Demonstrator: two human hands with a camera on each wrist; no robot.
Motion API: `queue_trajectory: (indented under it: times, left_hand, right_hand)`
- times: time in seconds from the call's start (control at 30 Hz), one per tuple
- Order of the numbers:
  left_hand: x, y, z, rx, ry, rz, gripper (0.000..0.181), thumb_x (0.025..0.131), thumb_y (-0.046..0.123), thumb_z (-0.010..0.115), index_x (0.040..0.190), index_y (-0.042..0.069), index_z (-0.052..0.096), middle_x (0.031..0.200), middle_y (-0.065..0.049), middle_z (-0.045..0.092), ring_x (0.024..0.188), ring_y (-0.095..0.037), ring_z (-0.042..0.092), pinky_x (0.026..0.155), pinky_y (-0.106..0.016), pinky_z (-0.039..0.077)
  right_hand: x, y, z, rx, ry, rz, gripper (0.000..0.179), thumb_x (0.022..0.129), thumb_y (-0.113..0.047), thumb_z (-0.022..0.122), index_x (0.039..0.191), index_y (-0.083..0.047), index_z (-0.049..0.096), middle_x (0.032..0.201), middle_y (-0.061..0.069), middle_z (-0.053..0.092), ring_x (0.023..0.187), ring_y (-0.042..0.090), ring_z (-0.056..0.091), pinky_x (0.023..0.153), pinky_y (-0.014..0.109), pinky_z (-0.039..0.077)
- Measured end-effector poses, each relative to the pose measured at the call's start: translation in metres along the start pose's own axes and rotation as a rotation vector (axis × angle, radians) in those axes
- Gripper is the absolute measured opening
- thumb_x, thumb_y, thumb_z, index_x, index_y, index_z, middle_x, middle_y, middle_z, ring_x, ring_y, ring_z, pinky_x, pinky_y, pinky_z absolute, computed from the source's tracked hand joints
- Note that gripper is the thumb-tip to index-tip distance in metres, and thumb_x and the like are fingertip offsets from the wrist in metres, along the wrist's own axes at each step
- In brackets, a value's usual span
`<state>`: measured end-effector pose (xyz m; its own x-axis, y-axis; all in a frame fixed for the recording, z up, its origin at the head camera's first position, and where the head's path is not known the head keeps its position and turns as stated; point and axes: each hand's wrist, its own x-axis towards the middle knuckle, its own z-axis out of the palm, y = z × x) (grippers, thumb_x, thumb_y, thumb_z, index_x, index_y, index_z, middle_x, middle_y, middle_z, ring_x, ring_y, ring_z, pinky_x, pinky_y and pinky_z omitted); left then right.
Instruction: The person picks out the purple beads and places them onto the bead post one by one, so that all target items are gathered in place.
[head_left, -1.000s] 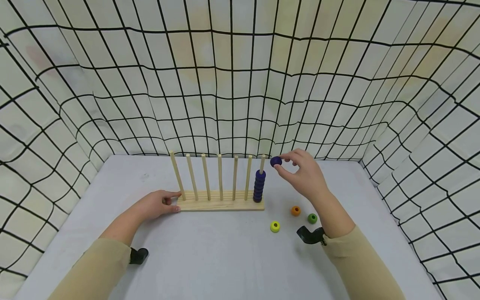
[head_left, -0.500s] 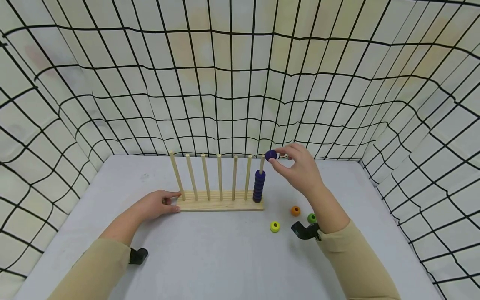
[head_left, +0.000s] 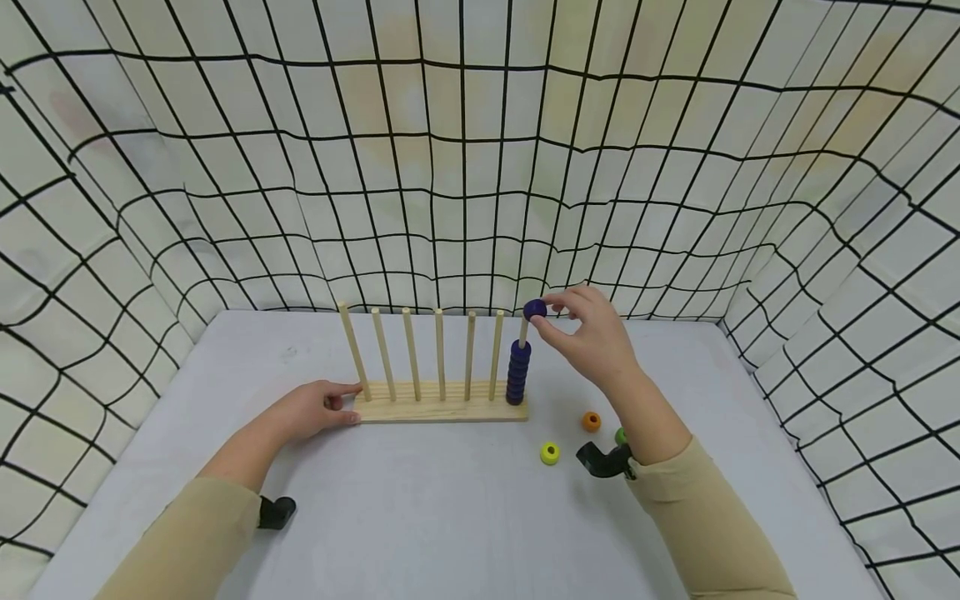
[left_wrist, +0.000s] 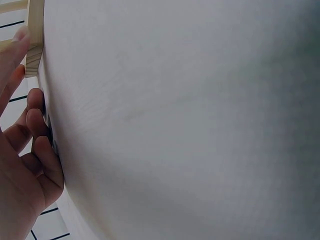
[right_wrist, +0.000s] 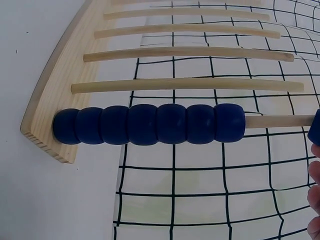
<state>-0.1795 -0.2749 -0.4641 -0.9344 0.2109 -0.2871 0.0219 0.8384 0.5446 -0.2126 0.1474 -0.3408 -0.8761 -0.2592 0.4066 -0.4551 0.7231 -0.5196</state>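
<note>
A wooden base [head_left: 442,410] carries a row of upright pegs. My left hand [head_left: 306,411] grips its left end between thumb and fingers, also seen in the left wrist view. On the rightmost peg [right_wrist: 265,121] sits a stack of dark blue beads [right_wrist: 150,124], with bare wood above it. My right hand [head_left: 592,337] pinches another dark blue bead [head_left: 535,310] between thumb and fingertips at the top of that peg. In the right wrist view this bead covers the peg's tip, and only the fingertips [right_wrist: 314,200] show at the edge.
To the right of the base lie a yellow bead [head_left: 550,453], an orange bead [head_left: 591,422] and a green bead [head_left: 621,436], partly hidden by the right wrist's black strap [head_left: 603,460]. Black netting [head_left: 465,192] over a pale wall surrounds the white table [head_left: 420,517].
My right hand has brought the blue bead leftward and slightly up, from beside the rightmost peg to its top. The left hand and the base have stayed in place.
</note>
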Motion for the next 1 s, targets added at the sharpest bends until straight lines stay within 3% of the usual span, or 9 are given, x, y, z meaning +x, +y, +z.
queue_trajectory:
  times: [0.33, 1.0]
  left_hand:
    - [-0.001, -0.001, 0.0, 0.006, 0.004, -0.004, 0.067, 0.088, 0.041, 0.074, 0.143, 0.008, 0.054, 0.092, -0.005, 0.053, 0.077, -0.02, 0.046, 0.065, -0.034, 0.039]
    - [0.001, 0.0, -0.001, 0.015, 0.006, -0.001, 0.067, 0.088, 0.04, 0.075, 0.143, 0.008, 0.054, 0.09, -0.005, 0.053, 0.077, -0.019, 0.047, 0.066, -0.033, 0.039]
  right_hand:
    - [0.005, -0.005, 0.007, 0.032, 0.005, -0.027, 0.034, 0.092, -0.037, 0.071, 0.118, -0.015, 0.071, 0.108, 0.002, 0.063, 0.095, 0.02, 0.05, 0.078, 0.037, 0.044]
    - [0.005, -0.004, 0.011, 0.013, 0.004, -0.039, 0.033, 0.091, -0.038, 0.072, 0.116, -0.016, 0.072, 0.107, -0.001, 0.063, 0.094, 0.019, 0.051, 0.078, 0.037, 0.044]
